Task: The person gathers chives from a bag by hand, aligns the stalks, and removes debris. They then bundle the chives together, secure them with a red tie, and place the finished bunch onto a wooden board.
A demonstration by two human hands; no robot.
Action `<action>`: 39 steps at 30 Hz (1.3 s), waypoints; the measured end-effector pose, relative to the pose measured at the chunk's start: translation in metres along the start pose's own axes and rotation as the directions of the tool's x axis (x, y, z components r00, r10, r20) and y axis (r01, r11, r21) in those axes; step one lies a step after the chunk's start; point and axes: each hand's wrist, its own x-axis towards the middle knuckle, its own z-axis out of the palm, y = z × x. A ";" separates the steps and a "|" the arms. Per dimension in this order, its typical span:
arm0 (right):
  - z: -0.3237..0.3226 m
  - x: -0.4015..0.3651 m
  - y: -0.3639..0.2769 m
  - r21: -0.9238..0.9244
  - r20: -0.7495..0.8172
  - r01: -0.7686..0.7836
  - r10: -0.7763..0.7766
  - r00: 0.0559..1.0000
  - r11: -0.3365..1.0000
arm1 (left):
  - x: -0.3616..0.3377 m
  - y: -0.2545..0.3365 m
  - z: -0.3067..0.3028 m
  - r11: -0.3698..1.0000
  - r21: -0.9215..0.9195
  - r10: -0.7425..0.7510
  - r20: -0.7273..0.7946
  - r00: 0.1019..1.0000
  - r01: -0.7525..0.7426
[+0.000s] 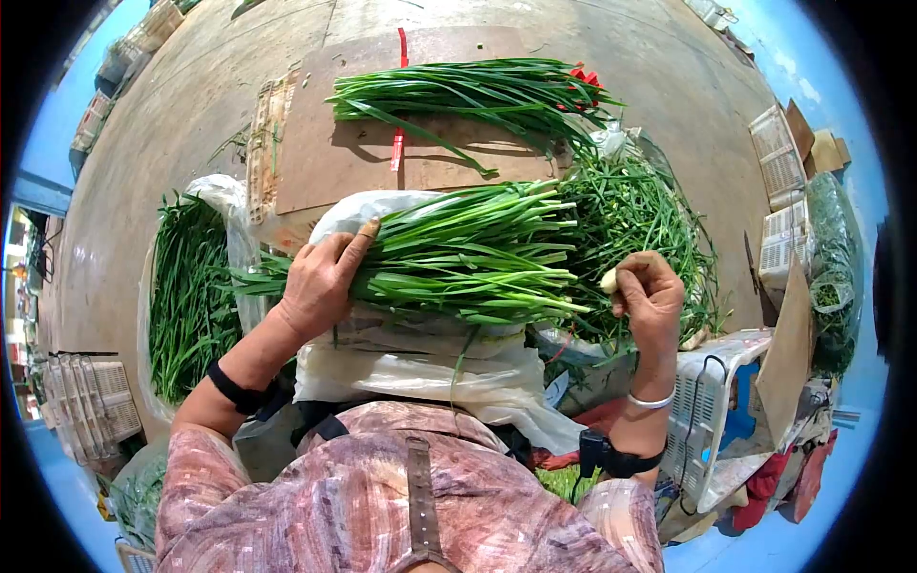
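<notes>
A spread bunch of garlic chives (468, 253) lies across white plastic sheeting (420, 368) over my lap, its pale cut ends facing right. My left hand (330, 272) is closed around the leafy left part of the bunch. To the right of the pale ends, my right hand (651, 291) is raised with its fingers curled in a pinch. A small whitish piece (609, 281) shows at these fingertips; I cannot make out what it is. Below and behind the right hand sits a heap of loose green trimmings (640, 215) in a plastic-lined container.
Another chive bunch (468, 91) lies on a brown board (315, 143) in front, near a red strap (397, 143). A bag of chives (191, 296) stands at left. White plastic crates (702, 411) and cardboard (788, 353) stand at right, more crates (91, 406) at left.
</notes>
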 end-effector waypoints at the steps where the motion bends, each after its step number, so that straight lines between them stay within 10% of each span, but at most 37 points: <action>1: -0.005 0.001 0.005 -0.114 -0.033 -0.018 0.014 0.999 0.993 | 0.000 0.000 0.001 1.000 0.004 -0.003 0.005 1.000 0.003; 4: 0.022 -0.001 -0.007 -0.305 0.133 0.074 -0.034 0.991 0.949 | 0.001 -0.001 0.004 1.000 0.005 0.016 0.003 1.000 -0.017; 6: 0.049 0.005 0.005 -0.486 0.341 0.482 -0.350 0.872 0.729 | 0.003 -0.001 0.004 1.000 0.013 0.020 0.009 1.000 -0.020; 8: 0.066 0.003 0.009 -0.690 0.422 0.476 -0.232 0.877 0.545 | 0.002 -0.001 0.002 1.000 0.028 0.014 0.016 1.000 -0.014; 14: 0.057 0.005 0.009 -0.547 0.390 0.590 -0.443 0.807 0.594 | 0.002 0.003 -0.003 0.996 0.083 -0.012 -0.008 1.000 0.013; 18: 0.012 0.001 0.003 -0.633 0.283 0.476 -0.390 0.876 0.611 | 0.002 0.001 0.000 0.995 0.094 -0.013 -0.017 1.000 0.015; 21: -0.061 -0.005 0.027 -0.726 -0.126 0.010 -0.147 0.981 0.688 | 0.002 0.002 -0.002 0.997 0.071 -0.016 -0.021 1.000 0.017; 23: -0.097 -0.005 0.042 -0.922 -0.307 -0.266 -0.111 0.945 0.280 | 0.003 0.003 -0.001 1.000 0.018 -0.015 -0.024 1.000 0.015; 26: -0.090 -0.011 0.053 -0.978 -0.131 -0.096 -0.185 0.974 0.187 | 0.002 -0.001 0.003 1.000 0.024 0.009 -0.003 1.000 -0.009; 30: 0.003 0.017 0.006 -0.433 -0.050 0.063 -0.094 0.994 0.899 | 0.003 0.005 0.004 0.999 0.029 0.032 -0.035 0.999 -0.031; 39: 0.051 -0.012 -0.014 -0.425 0.366 0.638 -0.522 0.770 0.643 | -0.012 -0.003 0.007 0.999 -0.001 -0.046 -0.136 0.990 0.046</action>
